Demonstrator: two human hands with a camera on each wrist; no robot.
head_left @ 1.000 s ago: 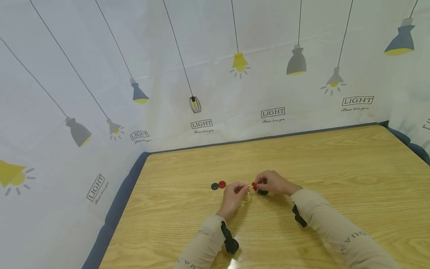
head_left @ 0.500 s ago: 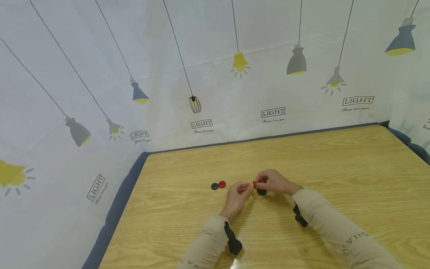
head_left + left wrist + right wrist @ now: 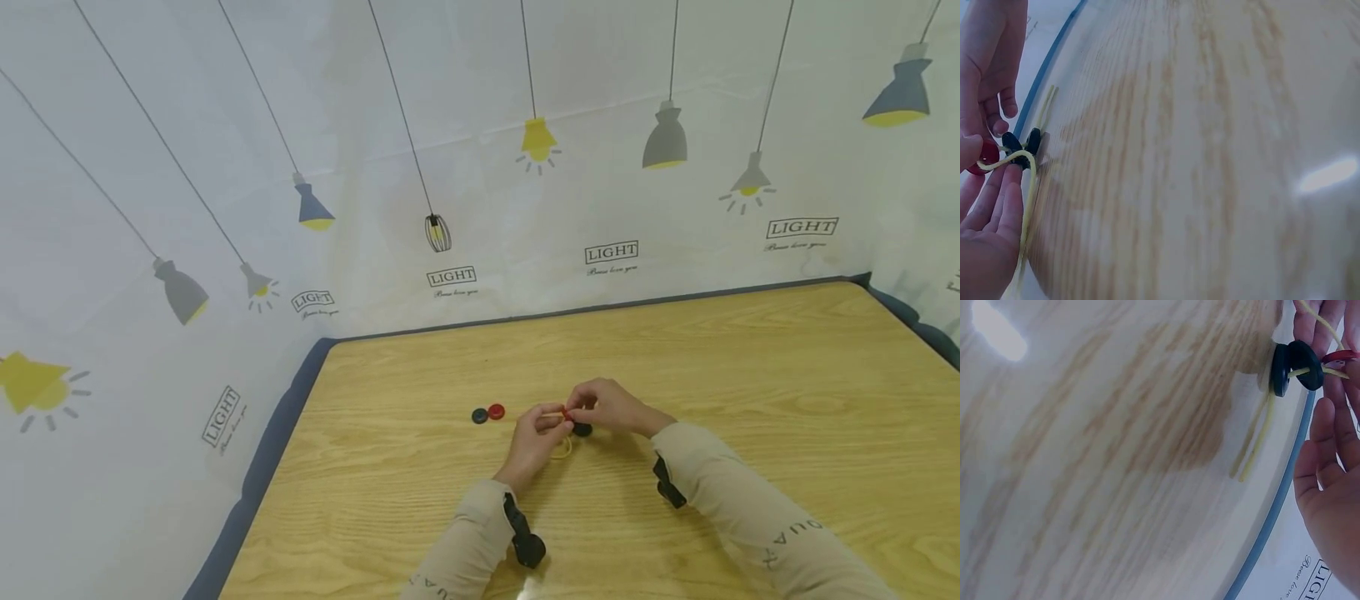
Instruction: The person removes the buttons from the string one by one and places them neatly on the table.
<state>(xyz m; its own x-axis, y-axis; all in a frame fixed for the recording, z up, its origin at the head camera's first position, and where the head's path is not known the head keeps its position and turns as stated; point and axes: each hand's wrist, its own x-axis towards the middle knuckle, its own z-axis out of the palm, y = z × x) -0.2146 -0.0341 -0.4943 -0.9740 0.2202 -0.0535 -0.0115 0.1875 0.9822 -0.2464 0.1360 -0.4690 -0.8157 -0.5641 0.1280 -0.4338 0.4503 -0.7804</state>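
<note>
A red button (image 3: 567, 413) is between the fingertips of both hands, with a yellow cord (image 3: 1030, 181) running through it. In the head view, the left hand (image 3: 530, 442) pinches the cord beside the button, and a loop of cord hangs below the fingers. The right hand (image 3: 611, 406) pinches the red button from the other side. Two dark buttons (image 3: 1305, 365) hang on the same cord next to the red one, and the cord's tail (image 3: 1254, 447) trails down from them in the right wrist view. Fingers partly cover the red button.
A dark button (image 3: 479, 416) and another red button (image 3: 497, 412) lie side by side on the wooden table (image 3: 405, 483), left of the hands. Behind the table's far edge stands a white curtain (image 3: 510, 208) printed with lamps.
The left hand has shifted slightly right, closer to the right hand, and the cord loop has moved with it. The right hand has barely moved.
</note>
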